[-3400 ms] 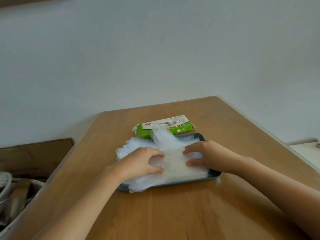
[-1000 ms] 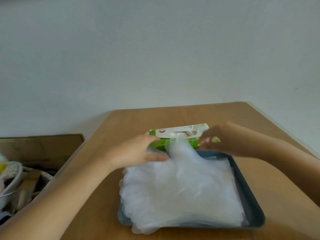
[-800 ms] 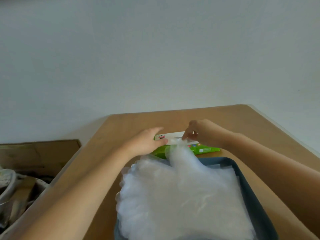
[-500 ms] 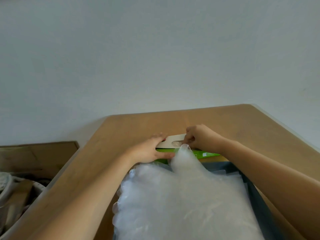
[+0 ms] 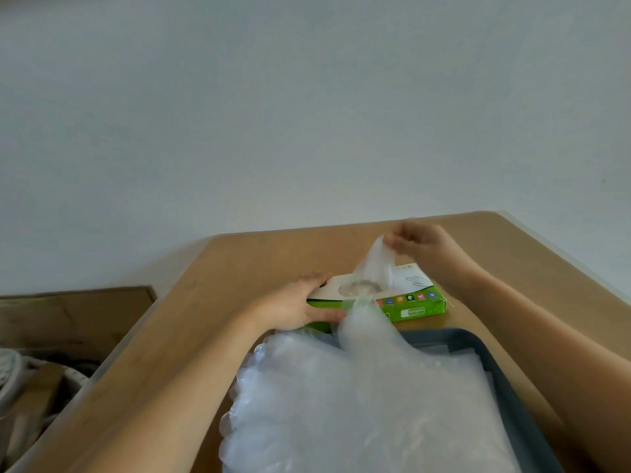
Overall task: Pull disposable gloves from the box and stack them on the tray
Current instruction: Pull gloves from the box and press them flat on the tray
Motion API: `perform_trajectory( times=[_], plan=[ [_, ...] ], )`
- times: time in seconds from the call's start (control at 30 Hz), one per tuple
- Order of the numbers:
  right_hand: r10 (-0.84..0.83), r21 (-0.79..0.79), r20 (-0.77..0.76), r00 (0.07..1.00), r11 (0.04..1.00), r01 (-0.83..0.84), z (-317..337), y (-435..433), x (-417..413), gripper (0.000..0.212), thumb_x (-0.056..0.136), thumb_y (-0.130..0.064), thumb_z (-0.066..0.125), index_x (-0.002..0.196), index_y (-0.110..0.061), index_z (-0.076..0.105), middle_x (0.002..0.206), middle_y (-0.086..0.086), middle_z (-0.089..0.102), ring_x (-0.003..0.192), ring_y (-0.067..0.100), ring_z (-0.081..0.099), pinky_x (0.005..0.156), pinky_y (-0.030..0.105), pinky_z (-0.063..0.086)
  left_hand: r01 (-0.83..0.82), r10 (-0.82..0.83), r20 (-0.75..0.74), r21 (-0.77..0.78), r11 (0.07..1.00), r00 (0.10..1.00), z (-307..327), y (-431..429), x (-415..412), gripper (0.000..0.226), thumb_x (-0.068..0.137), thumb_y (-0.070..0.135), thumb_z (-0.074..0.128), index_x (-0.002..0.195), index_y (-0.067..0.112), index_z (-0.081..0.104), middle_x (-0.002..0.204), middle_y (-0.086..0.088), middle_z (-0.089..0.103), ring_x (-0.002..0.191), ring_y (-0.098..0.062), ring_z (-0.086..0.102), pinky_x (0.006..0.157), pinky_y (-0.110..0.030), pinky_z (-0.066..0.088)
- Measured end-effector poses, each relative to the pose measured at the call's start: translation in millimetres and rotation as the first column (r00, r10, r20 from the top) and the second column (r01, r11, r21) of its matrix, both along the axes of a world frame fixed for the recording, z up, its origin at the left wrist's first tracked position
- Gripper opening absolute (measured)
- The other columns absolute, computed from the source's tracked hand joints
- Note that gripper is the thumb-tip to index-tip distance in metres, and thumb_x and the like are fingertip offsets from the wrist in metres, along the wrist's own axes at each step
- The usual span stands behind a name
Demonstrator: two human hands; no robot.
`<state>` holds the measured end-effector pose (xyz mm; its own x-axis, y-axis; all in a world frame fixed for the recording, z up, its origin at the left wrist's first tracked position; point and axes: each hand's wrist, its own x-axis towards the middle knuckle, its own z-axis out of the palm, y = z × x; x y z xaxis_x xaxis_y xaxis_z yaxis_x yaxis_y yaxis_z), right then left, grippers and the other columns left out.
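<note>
Risen above the box [image 5: 409,307], right hand [image 5: 420,245] pinching a glove [image 5: 374,268] (left hand [image 5: 293,305] pressing)

Right hand [image 5: 421,245] pinches glove [image 5: 374,268] above box [image 5: 413,307] (left hand [image 5: 293,307] presses box).

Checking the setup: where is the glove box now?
In the head view, the glove box lies just behind the tray, with the left hand resting on its left end.
</note>
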<state>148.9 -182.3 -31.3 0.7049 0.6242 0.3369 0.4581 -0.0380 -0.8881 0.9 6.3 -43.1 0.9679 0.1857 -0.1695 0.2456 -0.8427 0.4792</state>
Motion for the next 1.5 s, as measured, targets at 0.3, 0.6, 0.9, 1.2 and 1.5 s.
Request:
perform_trajectory(
  times=[0.3, 0.6, 0.9, 1.2, 1.5],
  plan=[
    [0.171, 0.105, -0.176, 0.970, 0.982, -0.154, 80.3, -48.6, -55.9, 0.023, 0.096, -0.013, 0.050, 0.095, 0.005, 0.063, 0.079, 0.007, 0.066, 0.073, 0.015, 0.062, 0.070, 0.024, 0.055, -0.029, 0.099, 0.247, -0.272, 0.962, 0.964, 42.6, -22.7, -23.3, 0.053, 0.097, 0.055, 0.030, 0.142, 0.030, 0.041, 0.141, 0.010, 0.048, 0.125, 0.000, 0.049, 0.085, -0.009, 0.035],
    [0.317, 0.078, -0.589, 0.743, 0.938, -0.339, 82.0, -69.2, -116.1, 0.026, 0.099, -0.012, 0.043, 0.094, -0.004, 0.067, 0.076, 0.006, 0.068, 0.062, 0.012, 0.065, 0.059, 0.023, 0.056, 0.336, -0.096, 0.408, -0.570, 0.750, 0.908, 90.6, -91.0, -68.2, 0.054, 0.076, 0.035, 0.077, 0.124, 0.013, 0.063, 0.122, -0.005, 0.066, 0.117, -0.022, 0.060, 0.102, -0.033, 0.046],
    [0.398, 0.188, -0.743, 0.538, 0.896, -0.402, 53.5, -112.1, -162.8, 0.074, 0.063, -0.070, 0.062, 0.111, -0.015, 0.069, 0.101, 0.007, 0.072, 0.086, 0.020, 0.071, 0.056, 0.021, 0.055, -0.033, 0.340, 0.218, -0.798, 0.602, 0.915, 84.3, -95.6, -104.4, 0.011, 0.089, 0.009, 0.063, 0.094, -0.001, 0.065, 0.061, -0.009, 0.039, 0.043, -0.012, 0.042, 0.044, -0.021, 0.040],
    [0.230, -0.064, -0.375, 0.898, 0.960, -0.272, 47.3, -116.8, -195.0, 0.034, 0.085, -0.015, 0.065, 0.119, -0.019, 0.065, 0.118, 0.001, 0.066, 0.098, 0.018, 0.069, 0.077, 0.031, 0.058, -0.245, 0.406, 0.048, -0.729, 0.639, 0.913, 82.8, -74.1, -134.5, 0.022, 0.086, 0.021, 0.071, 0.105, 0.011, 0.070, 0.077, -0.005, 0.059, 0.042, -0.006, 0.045, 0.041, -0.013, 0.035],
    [-0.148, -0.473, -0.100, 0.984, 0.877, 0.083, 12.2, -103.6, -181.3, 0.040, 0.097, -0.031, 0.053, 0.064, -0.010, 0.063, 0.041, -0.006, 0.051, 0.038, 0.008, 0.051, 0.045, 0.018, 0.040, -0.199, 0.224, 0.096, -0.217, 0.956, 0.970, 52.3, -50.6, -125.7, 0.040, 0.082, 0.042, 0.071, 0.093, 0.003, 0.067, 0.062, 0.001, 0.052, 0.053, -0.011, 0.045, 0.049, -0.018, 0.039]
  ],
)
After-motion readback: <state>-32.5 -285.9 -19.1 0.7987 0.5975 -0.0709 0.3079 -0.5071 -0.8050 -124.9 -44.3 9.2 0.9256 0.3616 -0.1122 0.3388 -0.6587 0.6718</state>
